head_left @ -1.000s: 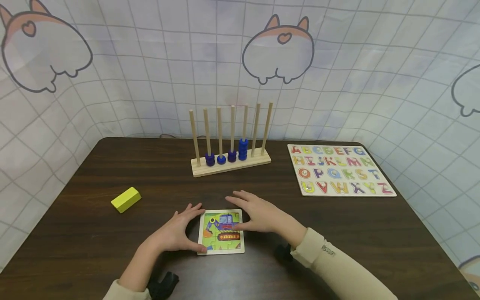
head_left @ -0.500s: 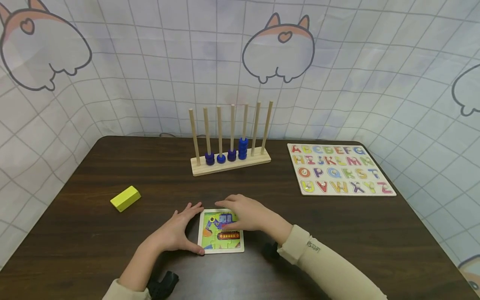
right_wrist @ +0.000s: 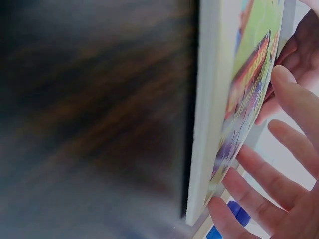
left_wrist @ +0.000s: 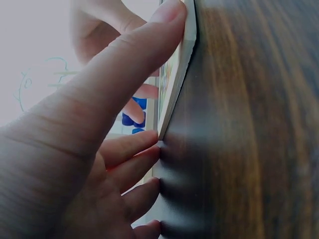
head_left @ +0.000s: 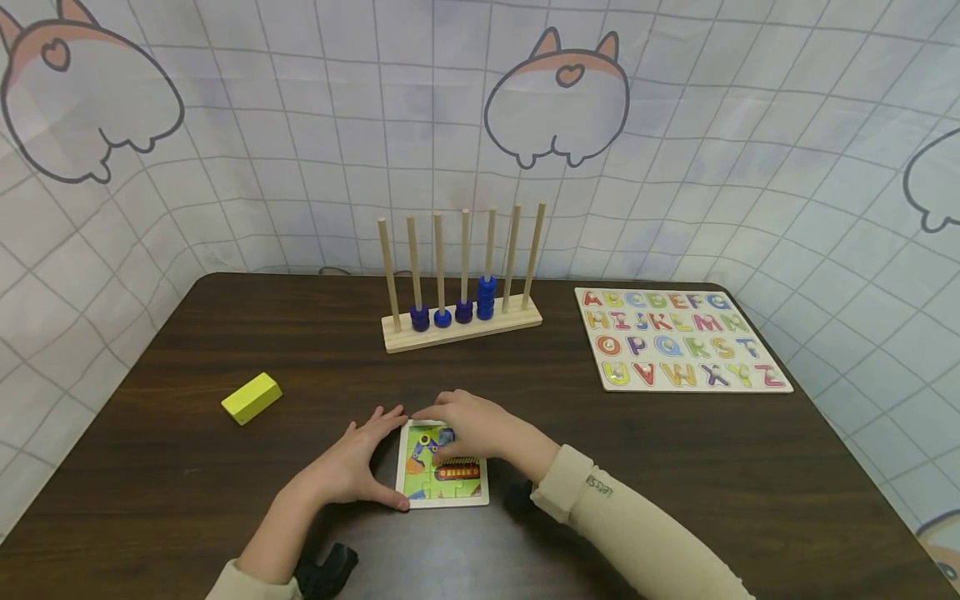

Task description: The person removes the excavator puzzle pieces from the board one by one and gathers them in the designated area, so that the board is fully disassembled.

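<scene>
Spread left hand [head_left: 341, 468] at puzzle [head_left: 450, 487], spread right hand [head_left: 480, 429] over it, abacus [head_left: 461, 331], block [head_left: 252, 398] beyond.

Right sleeve [head_left: 637, 533]: beige cloth, ending in a wide, plain cuff [head_left: 561, 486]; dark lettering [head_left: 599, 486] just behind it, too small to read with certainty. Left sleeve [head_left: 249, 585]: matching beige, only its end in view. Left wrist fitting [head_left: 330, 570]: black, blocky, angled in outline. Right wrist fitting [head_left: 519, 498]: dark, partly hidden, details unclear. Left hand [head_left: 347, 467] and right hand [head_left: 471, 425]: bare.
</scene>
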The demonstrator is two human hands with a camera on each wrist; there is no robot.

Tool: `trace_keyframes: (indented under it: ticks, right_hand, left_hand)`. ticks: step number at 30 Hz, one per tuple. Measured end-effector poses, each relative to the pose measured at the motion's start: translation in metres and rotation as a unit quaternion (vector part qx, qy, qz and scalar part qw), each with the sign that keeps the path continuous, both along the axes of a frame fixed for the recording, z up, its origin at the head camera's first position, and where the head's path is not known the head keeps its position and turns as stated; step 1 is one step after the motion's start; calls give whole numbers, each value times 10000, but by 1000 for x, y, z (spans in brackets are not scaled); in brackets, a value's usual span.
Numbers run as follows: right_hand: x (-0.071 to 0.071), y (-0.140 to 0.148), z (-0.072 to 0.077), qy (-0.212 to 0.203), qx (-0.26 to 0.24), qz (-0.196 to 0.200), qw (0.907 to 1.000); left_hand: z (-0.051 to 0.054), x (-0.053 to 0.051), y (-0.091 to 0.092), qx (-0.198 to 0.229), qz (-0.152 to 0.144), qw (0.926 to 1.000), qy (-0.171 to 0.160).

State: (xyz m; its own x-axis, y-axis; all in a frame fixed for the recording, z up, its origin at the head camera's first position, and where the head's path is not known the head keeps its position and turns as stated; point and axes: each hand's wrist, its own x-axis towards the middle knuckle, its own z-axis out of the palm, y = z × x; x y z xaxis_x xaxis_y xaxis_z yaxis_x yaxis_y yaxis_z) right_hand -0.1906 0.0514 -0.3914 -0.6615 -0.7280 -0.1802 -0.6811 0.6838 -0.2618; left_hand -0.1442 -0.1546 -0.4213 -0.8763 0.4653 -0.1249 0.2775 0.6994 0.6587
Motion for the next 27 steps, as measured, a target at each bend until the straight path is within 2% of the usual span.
trace_keyframes:
  ticks: [15,27]
  right_hand:
    - [-3,-10,3,-80,420,-14,9991]
    - [-12,-18,10,-652,657,112,9956]
  left_hand:
    - [1,0,1,-22,-5,9999,102]
    - [3,1,1,-117,-4,9998,140]
